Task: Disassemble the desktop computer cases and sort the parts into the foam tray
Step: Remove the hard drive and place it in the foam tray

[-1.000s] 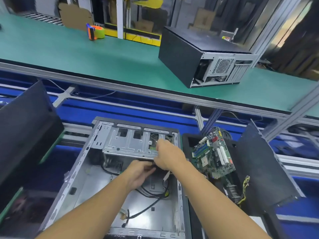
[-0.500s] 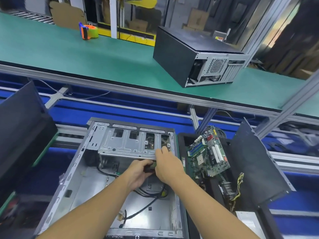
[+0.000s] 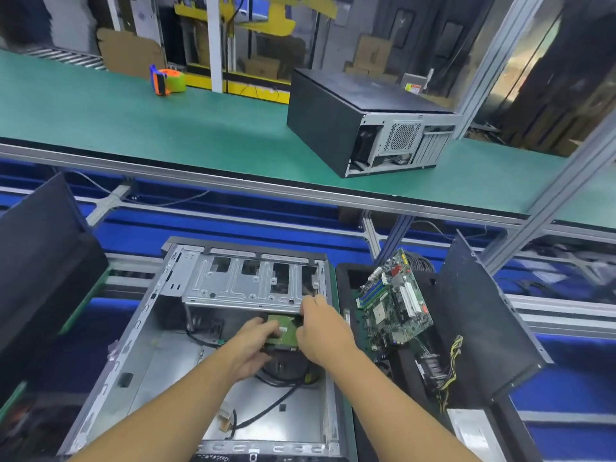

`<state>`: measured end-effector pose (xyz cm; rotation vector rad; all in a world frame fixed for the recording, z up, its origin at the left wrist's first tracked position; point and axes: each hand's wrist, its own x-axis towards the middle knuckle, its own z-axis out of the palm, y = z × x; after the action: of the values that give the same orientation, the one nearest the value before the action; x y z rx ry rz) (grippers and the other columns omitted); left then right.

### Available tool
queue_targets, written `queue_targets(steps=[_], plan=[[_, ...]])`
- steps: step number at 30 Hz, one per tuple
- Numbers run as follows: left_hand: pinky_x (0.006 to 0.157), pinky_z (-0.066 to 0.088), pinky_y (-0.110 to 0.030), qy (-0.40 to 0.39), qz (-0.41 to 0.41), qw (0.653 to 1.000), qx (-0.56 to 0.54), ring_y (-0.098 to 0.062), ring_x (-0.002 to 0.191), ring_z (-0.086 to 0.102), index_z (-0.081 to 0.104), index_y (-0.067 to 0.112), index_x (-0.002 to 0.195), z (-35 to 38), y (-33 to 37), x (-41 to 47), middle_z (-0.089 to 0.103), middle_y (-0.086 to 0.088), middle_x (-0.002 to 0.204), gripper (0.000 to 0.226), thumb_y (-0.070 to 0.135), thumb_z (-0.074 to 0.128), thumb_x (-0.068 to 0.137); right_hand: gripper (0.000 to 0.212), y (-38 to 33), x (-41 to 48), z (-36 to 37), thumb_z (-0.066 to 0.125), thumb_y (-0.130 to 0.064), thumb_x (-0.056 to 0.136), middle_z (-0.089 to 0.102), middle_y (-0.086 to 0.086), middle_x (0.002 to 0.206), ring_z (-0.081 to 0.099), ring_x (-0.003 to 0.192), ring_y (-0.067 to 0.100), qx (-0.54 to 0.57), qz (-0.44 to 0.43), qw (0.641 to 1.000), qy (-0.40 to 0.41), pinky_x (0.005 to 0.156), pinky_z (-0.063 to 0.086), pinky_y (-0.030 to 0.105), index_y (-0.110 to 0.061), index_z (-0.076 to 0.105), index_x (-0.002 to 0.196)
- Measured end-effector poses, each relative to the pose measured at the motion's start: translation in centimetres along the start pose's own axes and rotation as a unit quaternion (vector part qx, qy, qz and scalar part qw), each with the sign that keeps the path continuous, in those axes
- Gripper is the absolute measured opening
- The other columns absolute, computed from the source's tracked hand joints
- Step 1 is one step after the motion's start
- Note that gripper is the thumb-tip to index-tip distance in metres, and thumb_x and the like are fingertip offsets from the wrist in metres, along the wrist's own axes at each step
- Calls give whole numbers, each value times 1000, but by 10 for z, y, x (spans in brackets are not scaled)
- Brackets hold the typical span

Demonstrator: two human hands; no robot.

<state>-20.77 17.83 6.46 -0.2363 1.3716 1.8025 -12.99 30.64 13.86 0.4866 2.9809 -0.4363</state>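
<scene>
Right inside the open case (image 3: 143,361), just below its drive cage (image 3: 246,285), the left hand (image 3: 250,348) curls its fingers over a green-faced drive (image 3: 283,330), and the right hand (image 3: 325,331) grips the drive's right edge. Just right of the case, a motherboard (image 3: 395,301) leans in the black foam tray (image 3: 348,273). Beyond the case, a second case (image 3: 333,118) lies on the green belt (image 3: 133,128).
</scene>
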Motion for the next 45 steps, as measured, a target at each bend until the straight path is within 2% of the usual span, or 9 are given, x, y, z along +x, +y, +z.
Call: queue_targets(steps=[7,11,16,21,24,28,36,40,45], plan=[[73,57,-47,-9,-6,1000,28,-35,82,63,57,0,106,-1,-8,-18,62,-23,93,30,-10,45,81,36,9,-7,-7,50,-20,96,47,7,130,54,106,32,42,2,999,-30,75,37,36,-14,43,131],[79,59,-54,-25,-30,998,41,-42,86,67,58,0,100,-12,-17,-35,67,-27,92,26,-11,42,84,24,17,-15,-9,50,-19,94,50,5,120,50,90,28,80,0,996,-36,73,40,36,-15,45,117],[57,56,-39,-12,-46,994,100,-25,56,61,57,4,93,-42,9,-63,61,-14,70,21,-10,44,85,18,29,-21,-14,50,-26,95,54,5,114,55,92,26,167,-5,986,-25,79,48,38,-15,47,110],[52,44,-29,-16,-28,988,149,-18,57,49,68,1,106,-70,26,-102,58,-15,81,42,-9,49,69,21,37,-24,-15,51,-34,96,56,1,105,56,89,23,228,-6,973,-48,72,43,32,-17,52,108],[51,49,-29,-36,30,993,104,-18,63,54,70,2,111,-60,37,-114,64,-18,95,45,-8,50,73,26,31,-27,-20,45,-42,96,65,0,92,58,69,15,308,-3,950,-56,62,45,27,-21,60,99],[53,50,-27,-81,72,988,109,-14,66,60,78,18,89,-24,51,-120,69,-9,87,34,-3,57,72,31,30,-30,-43,45,-51,93,60,6,55,52,45,19,493,36,867,-64,45,42,23,-25,62,90],[61,57,-32,-192,59,968,149,-17,71,67,72,11,112,55,62,-92,71,-9,86,43,-2,65,72,19,114,-40,-99,70,-40,91,59,16,75,42,39,16,501,7,865,-24,40,34,21,-20,71,89],[60,55,-27,-227,50,945,230,-12,67,61,72,13,118,95,55,-69,68,-7,87,41,-8,57,87,19,166,-62,-112,65,-42,96,69,0,111,43,39,16,497,41,866,-31,43,37,22,-24,71,97],[56,51,-19,-261,77,923,271,-8,61,59,74,24,119,148,41,-41,74,-8,93,51,-13,58,86,27,216,-99,-117,63,-38,98,61,13,86,44,41,16,463,68,882,-52,40,36,23,-13,69,94]])
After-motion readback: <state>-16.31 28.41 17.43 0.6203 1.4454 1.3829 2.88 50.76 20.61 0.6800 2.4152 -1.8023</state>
